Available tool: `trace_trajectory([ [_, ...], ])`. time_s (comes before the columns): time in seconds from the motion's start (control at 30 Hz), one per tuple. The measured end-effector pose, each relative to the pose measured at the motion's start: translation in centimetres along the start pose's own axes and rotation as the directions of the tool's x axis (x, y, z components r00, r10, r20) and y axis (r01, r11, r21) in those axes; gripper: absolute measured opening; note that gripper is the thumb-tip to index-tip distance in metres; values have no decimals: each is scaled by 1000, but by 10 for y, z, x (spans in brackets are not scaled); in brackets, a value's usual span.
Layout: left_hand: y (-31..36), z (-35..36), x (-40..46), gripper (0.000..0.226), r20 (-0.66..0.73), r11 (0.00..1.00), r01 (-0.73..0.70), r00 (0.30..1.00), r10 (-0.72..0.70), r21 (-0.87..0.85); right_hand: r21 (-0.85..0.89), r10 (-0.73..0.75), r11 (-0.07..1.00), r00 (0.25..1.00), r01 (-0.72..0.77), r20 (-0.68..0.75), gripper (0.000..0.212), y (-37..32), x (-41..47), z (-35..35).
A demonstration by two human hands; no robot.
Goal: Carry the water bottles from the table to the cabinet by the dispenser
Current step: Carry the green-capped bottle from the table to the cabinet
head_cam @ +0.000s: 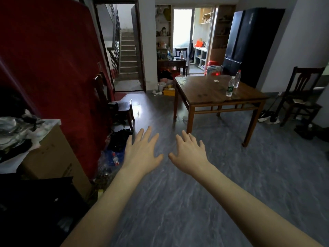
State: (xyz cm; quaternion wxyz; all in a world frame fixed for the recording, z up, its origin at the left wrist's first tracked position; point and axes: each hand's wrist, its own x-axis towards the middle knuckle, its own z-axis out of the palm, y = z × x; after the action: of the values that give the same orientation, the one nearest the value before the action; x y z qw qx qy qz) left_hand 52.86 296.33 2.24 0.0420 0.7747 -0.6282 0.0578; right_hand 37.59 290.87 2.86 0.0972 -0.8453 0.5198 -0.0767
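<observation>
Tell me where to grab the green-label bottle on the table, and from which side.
Grip the green-label bottle around its body at the label, coming from the table's near edge. It stands upright close to that edge, and the red-cap bottle stands just behind it, crowding the far side.

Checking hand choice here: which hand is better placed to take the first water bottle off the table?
Right, probably. Both bottles, green-labelled and red-capped, stand on the wooden table's right side, ahead of the open right hand; the open left hand is farther.

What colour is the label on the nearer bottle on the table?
Green, on the nearer bottle; head view.
</observation>
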Motion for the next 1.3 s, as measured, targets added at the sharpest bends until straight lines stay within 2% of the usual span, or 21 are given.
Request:
trace_trajectory([
  [0.2,-24,4,90,79,23,999,-51,998,51,-8,-5,5,1000,1000,-5,-10,74,-10,80,-4],
  [0.6,-32,40,237,75,73,992,-110,991,114,-56,-8,68,998,998,-68,-9,73,30,234,7],
  [1.0,-6,52,441,75,74,992,-97,992,103,-81,28,74,997,997,-73,-26,74,113,426,-21],
  [1.3,-21,82,558,76,126,994,-83,988,92,-75,56,74,996,997,-75,10,72,137,552,-17],
])
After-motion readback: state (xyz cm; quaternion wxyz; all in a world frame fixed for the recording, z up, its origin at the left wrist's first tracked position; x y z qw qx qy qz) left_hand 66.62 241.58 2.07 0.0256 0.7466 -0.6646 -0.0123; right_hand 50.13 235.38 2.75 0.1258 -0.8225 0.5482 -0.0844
